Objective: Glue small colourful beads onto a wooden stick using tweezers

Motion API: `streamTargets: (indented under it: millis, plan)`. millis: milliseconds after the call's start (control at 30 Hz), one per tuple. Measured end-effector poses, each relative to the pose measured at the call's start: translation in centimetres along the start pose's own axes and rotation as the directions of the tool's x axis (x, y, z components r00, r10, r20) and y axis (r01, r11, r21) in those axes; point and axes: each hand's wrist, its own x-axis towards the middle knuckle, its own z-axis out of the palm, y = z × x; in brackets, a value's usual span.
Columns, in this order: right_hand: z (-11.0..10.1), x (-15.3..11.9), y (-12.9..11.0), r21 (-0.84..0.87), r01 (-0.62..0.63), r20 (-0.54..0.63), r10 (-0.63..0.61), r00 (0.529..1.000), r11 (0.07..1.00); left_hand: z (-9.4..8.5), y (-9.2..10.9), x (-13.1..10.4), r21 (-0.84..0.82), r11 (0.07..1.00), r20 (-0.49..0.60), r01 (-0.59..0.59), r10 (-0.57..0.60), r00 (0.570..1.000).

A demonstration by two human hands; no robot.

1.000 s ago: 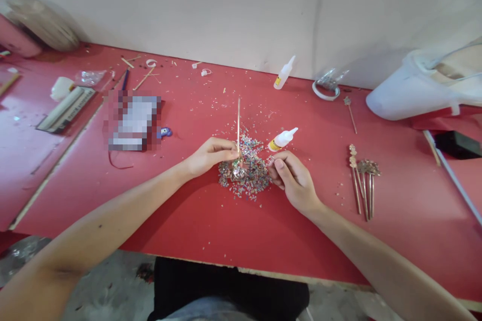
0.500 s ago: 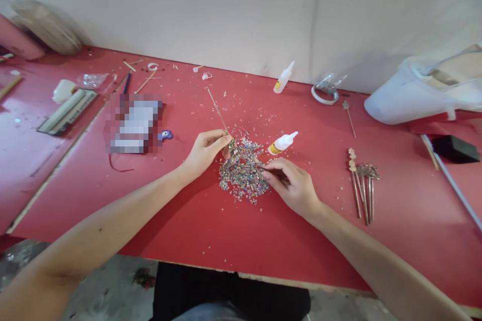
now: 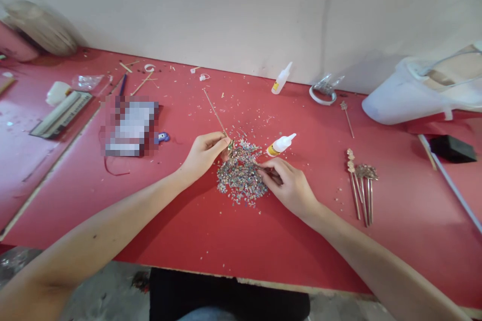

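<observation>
Between the thumb and fingers of my left hand (image 3: 206, 154) is a thin metallic hair stick (image 3: 214, 110), its shaft pointing up and away and its decorated end low by the thumb. Just under that end lies a loose pile of small glittering rhinestones (image 3: 243, 178) on the red table. My right hand (image 3: 288, 180) is closed in a pinch at the pile's right edge; a thin dark thing shows at its fingertips, too small to name. A white glue bottle (image 3: 278, 145) with a yellow label lies tilted just beyond my right hand.
Several decorated hair sticks (image 3: 361, 190) lie to the right, with a single one (image 3: 347, 118) farther back. A second glue bottle (image 3: 281, 79) stands near the wall beside a white ring of tape (image 3: 323, 95). A white bucket (image 3: 393, 93) leans at right; a blurred-out phone-like object (image 3: 130, 128) lies left.
Both hands keep nearly the same place and grip over the pile. The whole view has shifted slightly, moving most things a little to the left.
</observation>
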Motion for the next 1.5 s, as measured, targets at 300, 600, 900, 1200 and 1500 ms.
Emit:
streamTargets:
  millis: [300,600,900,1200,1500]
  plan:
    - [0.09,0.24,-0.33,-0.066,0.096,0.106,-0.088,0.99,0.993,0.1,-0.2,0.03,0.008,1.0,0.005,0.01,-0.01,1.0]
    - [-0.07,-0.11,-0.23,-0.1,0.247,0.158,-0.23,0.96,0.964,0.08,-0.13,-0.03,0.01,1.0,0.007,0.007,-0.008,1.0]
    - [-0.01,-0.34,-0.03,-0.072,0.141,0.027,-0.139,0.99,0.987,0.08,-0.2,0.0,-0.007,1.0,0.004,0.03,-0.03,1.0]
    - [-0.1,-0.32,-0.07,-0.09,0.179,0.037,-0.176,0.984,0.98,-0.06,-0.21,-0.06,-0.017,1.0,0.006,0.025,-0.025,1.0]
    - [-0.34,-0.24,-0.23,-0.065,0.279,0.059,-0.276,0.959,0.958,0.01,-0.12,-0.08,-0.008,1.0,0.016,0.0,0.001,1.0]
